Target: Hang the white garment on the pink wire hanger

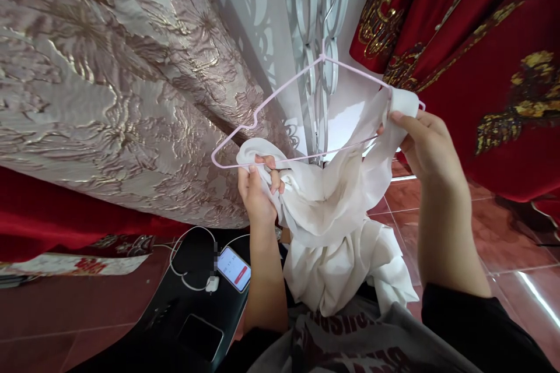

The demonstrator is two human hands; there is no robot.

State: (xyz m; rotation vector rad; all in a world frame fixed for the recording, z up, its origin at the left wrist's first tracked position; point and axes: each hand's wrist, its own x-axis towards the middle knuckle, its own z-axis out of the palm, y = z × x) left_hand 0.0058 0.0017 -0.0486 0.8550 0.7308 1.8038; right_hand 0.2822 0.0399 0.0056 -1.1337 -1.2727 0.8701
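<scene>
A pale pink clothes hanger (286,83) hangs by its metal hook from a white metal rack. White, thin fabric, a garment (335,210), drapes below it; one strap-like part loops over the hanger's right arm. My right hand (424,134) pinches that part near the hanger's right end. With closed fingers, my left hand (261,186) grips another edge of the white garment just at the hanger's lower left bar. The rest of the cloth falls in folds toward my lap.
Shiny floral fabric (114,81) fills the left. Red cloth with gold embroidery (485,87) hangs at right. The white rack (312,29) stands behind the hanger. On a black surface (168,303) at lower left lie a lit phone (235,268), a dark phone (200,338) and a white cable (174,256).
</scene>
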